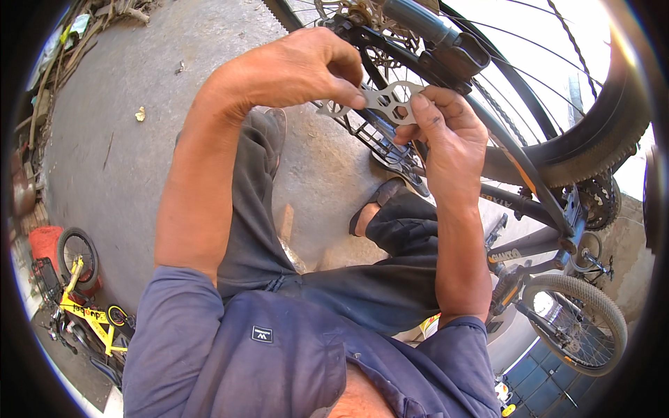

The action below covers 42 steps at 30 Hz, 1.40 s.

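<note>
A flat silver multi-hole spanner (385,102) is held level between both hands, in front of a dark bicycle frame (502,139). My right hand (453,132) pinches its right end between thumb and fingers. At the other end, my left hand (324,66) has its thumb pressed on the spanner, with the fingers curled behind and partly hidden. Just beyond the hands are the bicycle's wheel hub (355,17) and a blue-grey tube (418,19) with a black bracket (460,59). My fingers cover parts of the spanner's edges.
A thick black tyre (585,143) curves along the right, with a chainring (603,202) below it. Another bicycle wheel (578,324) stands at the lower right. A yellow bicycle (87,310) lies at the far left. Sticks (70,52) are piled at the upper left of the concrete floor (125,153).
</note>
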Motion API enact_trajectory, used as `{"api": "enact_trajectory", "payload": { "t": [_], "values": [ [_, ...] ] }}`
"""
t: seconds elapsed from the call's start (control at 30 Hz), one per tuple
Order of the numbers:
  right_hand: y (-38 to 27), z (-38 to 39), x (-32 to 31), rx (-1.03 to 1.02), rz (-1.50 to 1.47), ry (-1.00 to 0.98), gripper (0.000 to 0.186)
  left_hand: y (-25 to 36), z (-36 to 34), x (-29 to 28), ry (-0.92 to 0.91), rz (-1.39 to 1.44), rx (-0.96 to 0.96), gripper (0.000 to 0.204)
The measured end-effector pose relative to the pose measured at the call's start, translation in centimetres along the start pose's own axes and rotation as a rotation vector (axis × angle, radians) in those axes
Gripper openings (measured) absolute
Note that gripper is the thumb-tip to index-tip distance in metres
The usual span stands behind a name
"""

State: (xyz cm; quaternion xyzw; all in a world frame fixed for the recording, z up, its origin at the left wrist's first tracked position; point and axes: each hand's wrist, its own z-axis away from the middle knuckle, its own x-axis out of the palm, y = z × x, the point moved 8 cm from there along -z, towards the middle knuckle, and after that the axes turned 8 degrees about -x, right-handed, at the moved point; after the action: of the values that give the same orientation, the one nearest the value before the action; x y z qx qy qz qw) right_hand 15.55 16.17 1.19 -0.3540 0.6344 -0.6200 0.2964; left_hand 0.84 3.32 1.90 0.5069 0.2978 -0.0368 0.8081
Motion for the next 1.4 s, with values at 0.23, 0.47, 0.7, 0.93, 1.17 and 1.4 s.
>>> {"api": "enact_trajectory", "payload": {
  "t": [0.23, 0.47, 0.7, 0.93, 1.17, 1.4],
  "values": [
    [0.6, 1.0, 0.0, 0.012, 0.014, -0.064, 0.016, -0.9, 0.2, -0.7, -0.039, 0.096, -0.007, 0.015],
    [0.8, 1.0, 1.2, 0.071, 0.498, -0.381, 0.025, -0.4, 0.0, 1.2, -0.126, 0.078, 0.043, 0.018],
    [2.8, 0.0, 0.9, 0.139, 0.303, -0.052, 0.026, -3.0, -1.0, -4.2, 0.479, 0.080, 0.012, 0.027],
    [3.4, -0.3, 0.9, 0.078, 0.334, 0.082, 0.028, -3.9, -1.0, -4.9, 0.563, 0.061, -0.052, 0.032],
    [4.5, -0.1, 0.0, 0.000, 0.316, 0.136, 0.028, -3.9, -0.5, -5.2, 0.612, 0.038, -0.064, 0.034],
    [5.4, -0.4, 0.6, -0.036, 0.272, 0.160, 0.025, -4.9, -0.6, -5.5, 0.627, 0.115, -0.103, 0.033]
  ]
}}
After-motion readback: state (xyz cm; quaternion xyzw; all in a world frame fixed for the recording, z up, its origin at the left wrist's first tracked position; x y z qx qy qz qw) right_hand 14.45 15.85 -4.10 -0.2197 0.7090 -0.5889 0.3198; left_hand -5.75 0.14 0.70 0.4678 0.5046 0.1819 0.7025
